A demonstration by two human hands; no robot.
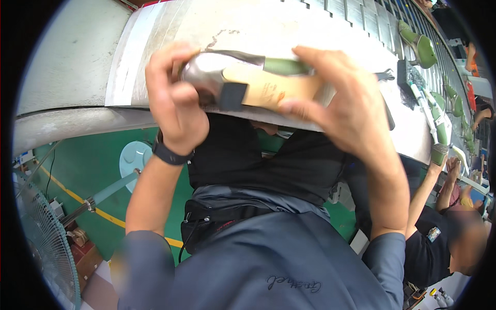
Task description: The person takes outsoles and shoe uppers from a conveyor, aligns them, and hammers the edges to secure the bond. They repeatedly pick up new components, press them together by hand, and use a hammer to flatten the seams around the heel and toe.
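A shoe is held sideways between my two hands, above the near edge of the pale work table. Its tan insole faces me, with green material along the far side of the heel half. The toe end is shiny and dark, and a black square patch lies beside it; motion blurs the details. My left hand curls its fingers round the toe end. My right hand grips the heel end, thumb on the near side and fingers on the far side.
Green shoes stand along a slatted conveyor at the right, near a black block. A co-worker sits at the right, hands by green shoe parts. A fan and a light blue stool stand at the left.
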